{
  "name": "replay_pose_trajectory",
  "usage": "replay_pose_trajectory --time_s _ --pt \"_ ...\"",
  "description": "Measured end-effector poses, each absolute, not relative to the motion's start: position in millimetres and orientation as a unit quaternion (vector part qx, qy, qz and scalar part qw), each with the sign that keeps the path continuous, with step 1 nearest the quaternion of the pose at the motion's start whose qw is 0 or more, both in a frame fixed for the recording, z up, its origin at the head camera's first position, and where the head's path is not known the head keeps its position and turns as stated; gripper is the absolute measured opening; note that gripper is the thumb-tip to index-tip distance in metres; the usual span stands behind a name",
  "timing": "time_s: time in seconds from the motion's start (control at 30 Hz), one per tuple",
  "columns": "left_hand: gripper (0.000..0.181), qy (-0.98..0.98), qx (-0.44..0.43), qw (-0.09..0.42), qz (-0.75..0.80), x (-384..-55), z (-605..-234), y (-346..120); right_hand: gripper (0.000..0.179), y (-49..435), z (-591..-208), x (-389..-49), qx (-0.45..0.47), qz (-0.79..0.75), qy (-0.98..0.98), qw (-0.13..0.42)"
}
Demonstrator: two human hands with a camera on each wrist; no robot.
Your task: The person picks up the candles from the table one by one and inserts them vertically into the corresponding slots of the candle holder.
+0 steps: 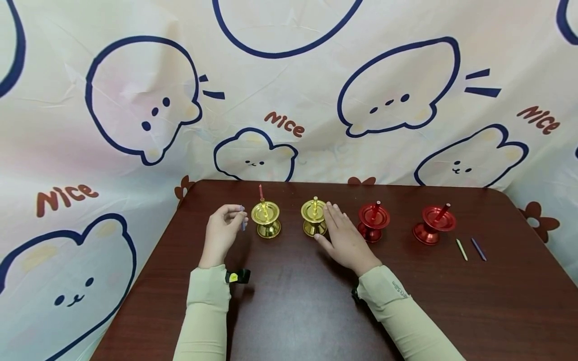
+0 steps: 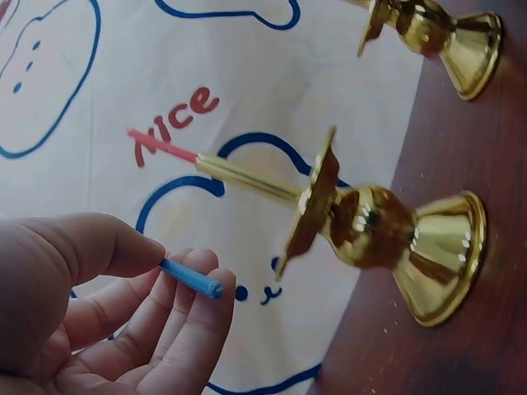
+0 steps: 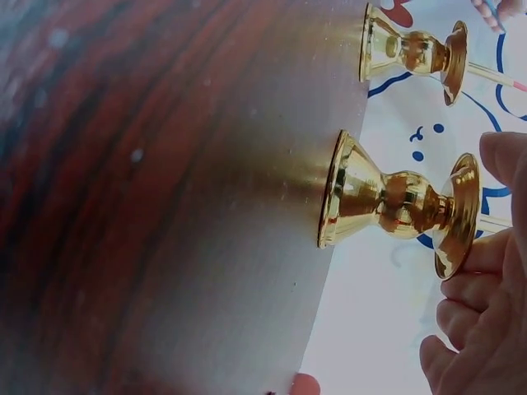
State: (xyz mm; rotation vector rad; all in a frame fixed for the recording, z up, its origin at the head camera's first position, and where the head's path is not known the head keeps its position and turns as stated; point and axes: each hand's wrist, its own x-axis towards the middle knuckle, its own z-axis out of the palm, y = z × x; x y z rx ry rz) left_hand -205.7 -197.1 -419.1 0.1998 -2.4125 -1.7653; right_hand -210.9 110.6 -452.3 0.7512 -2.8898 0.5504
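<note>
My left hand (image 1: pixel 221 233) pinches a small blue candle (image 2: pixel 193 278) between thumb and fingers, left of the first gold candle holder (image 1: pixel 268 226). A thin red candle (image 2: pixel 165 146) stands upright in that holder's tube. My right hand (image 1: pixel 346 241) has its fingers extended along the right side of the second gold candle holder (image 1: pixel 313 228), and the right wrist view shows fingertips at the edge of its dish (image 3: pixel 458 218). I see no candle in the second holder's tube (image 1: pixel 315 200).
Two red candle holders, one nearer (image 1: pixel 371 233) and one farther right (image 1: pixel 426 233), stand in the same row. Beyond them a pale green candle (image 1: pixel 461 249) and a purple candle (image 1: pixel 478 249) lie on the dark brown table (image 1: pixel 289 306). A printed cloth (image 1: pixel 316 85) hangs behind.
</note>
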Motion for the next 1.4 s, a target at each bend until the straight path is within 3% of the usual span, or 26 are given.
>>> replay_pose_trajectory --time_s 0.37,0.73,1.4 --pt "0.021 -0.809 -0.001 0.108 -0.578 -202 -414 -183 0.074 111 -453 -211 0.245 0.175 -0.952 0.052" --pt "0.021 -0.809 -0.028 0.092 -0.579 -195 -400 -160 0.070 112 -456 -212 0.246 0.176 -0.952 0.058" --pt "0.021 -0.789 -0.059 0.107 -0.602 -204 -426 -148 0.071 111 -456 -211 0.248 0.180 -0.950 0.062"
